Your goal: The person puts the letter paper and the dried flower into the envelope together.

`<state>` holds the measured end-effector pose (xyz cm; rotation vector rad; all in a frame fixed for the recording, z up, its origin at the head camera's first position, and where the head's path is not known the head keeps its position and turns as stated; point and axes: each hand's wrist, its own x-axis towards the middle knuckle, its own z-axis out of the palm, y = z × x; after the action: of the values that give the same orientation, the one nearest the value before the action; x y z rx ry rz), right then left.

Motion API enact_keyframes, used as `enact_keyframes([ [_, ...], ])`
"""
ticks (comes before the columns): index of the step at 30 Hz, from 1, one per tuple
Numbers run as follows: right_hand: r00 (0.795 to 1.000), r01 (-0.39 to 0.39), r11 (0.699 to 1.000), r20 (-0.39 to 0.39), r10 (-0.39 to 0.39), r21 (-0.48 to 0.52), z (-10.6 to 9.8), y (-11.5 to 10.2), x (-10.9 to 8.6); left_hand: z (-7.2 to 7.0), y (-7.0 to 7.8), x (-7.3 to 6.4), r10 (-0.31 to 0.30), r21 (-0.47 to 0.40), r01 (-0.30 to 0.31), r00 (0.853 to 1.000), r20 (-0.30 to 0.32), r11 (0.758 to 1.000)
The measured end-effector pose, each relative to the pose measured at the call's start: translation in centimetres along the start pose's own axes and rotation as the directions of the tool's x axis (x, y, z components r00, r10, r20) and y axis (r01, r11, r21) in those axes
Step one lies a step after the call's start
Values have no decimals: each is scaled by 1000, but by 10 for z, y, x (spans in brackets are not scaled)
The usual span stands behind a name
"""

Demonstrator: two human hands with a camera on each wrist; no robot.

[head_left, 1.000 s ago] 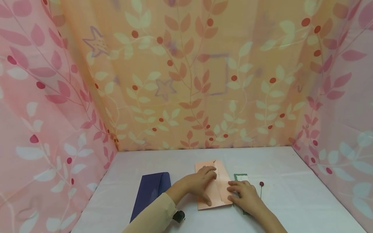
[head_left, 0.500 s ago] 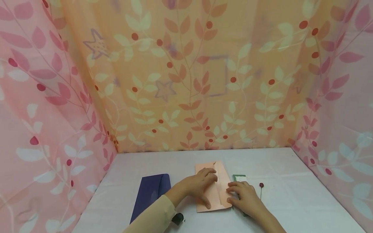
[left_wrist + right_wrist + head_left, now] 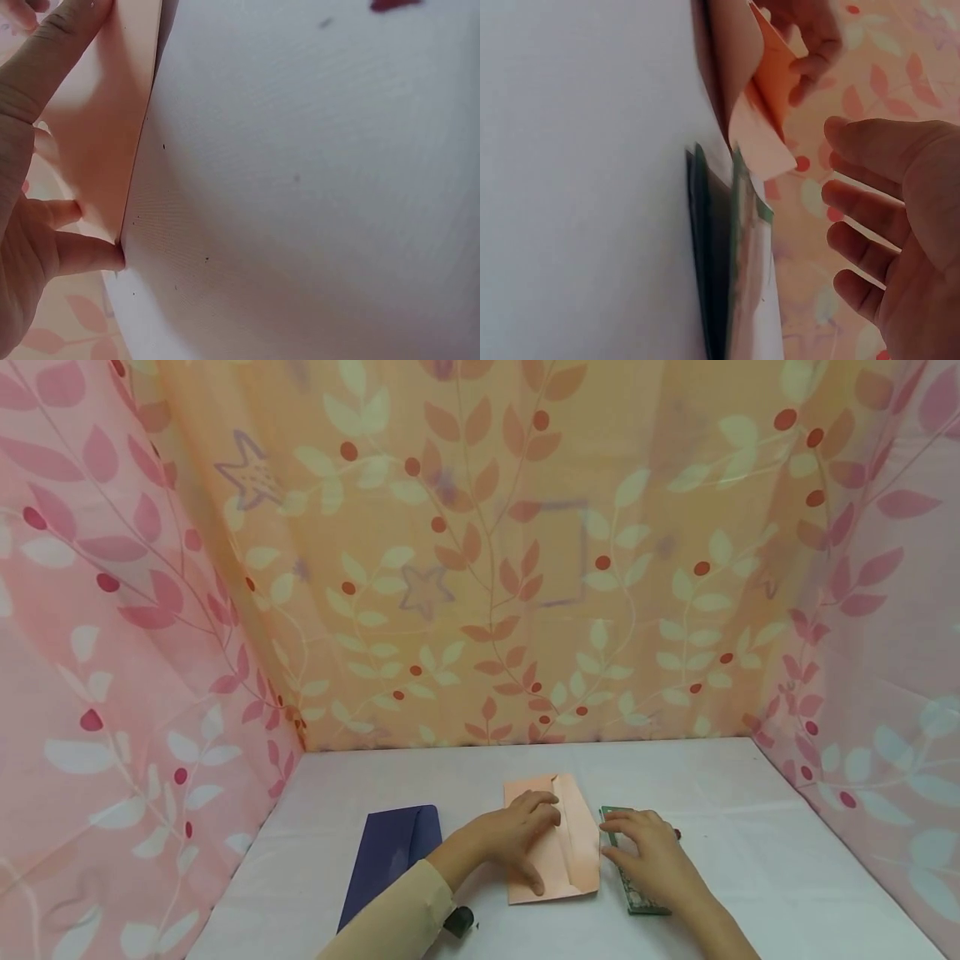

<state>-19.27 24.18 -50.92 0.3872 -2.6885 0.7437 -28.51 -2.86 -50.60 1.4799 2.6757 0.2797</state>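
A peach paper envelope [image 3: 581, 839] lies on the table in the middle of the head view, its flap side to the right. My left hand [image 3: 513, 837] rests on it with spread fingers; the left wrist view shows fingertips touching the envelope [image 3: 112, 142] near its edge. Over a green-bordered card [image 3: 632, 885] hovers my right hand [image 3: 651, 856], partly covering it. In the right wrist view that hand [image 3: 889, 217] has loosely bent, separated fingers with nothing between them. The card [image 3: 750, 277] stands partly unfolded there, apart from the fingers. The envelope's flap [image 3: 761, 139] is lifted.
A dark purple envelope [image 3: 386, 847] lies at the left, partly behind the left sleeve [image 3: 397, 910]. A small black object [image 3: 459, 920] sits beside that sleeve. The dark red flower head [image 3: 677, 834] peeks out behind my right hand. Patterned curtains [image 3: 465, 568] surround the table.
My right hand has let go of the envelope's right edge and moved right, over the green-bordered card, now hiding most of the flower. My left hand has stayed on the envelope.
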Motion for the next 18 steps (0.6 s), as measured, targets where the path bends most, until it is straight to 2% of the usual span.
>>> enact_keyframes([
  [11, 995, -102, 994, -28, 101, -45, -16, 16, -3, 2, -1, 1, -23, -37, 24, 1000, 14, 999],
  [18, 972, -228, 970, 28, 231, -79, -17, 22, -7, 4, -3, 1, -21, -42, 22, 1000, 9, 999],
])
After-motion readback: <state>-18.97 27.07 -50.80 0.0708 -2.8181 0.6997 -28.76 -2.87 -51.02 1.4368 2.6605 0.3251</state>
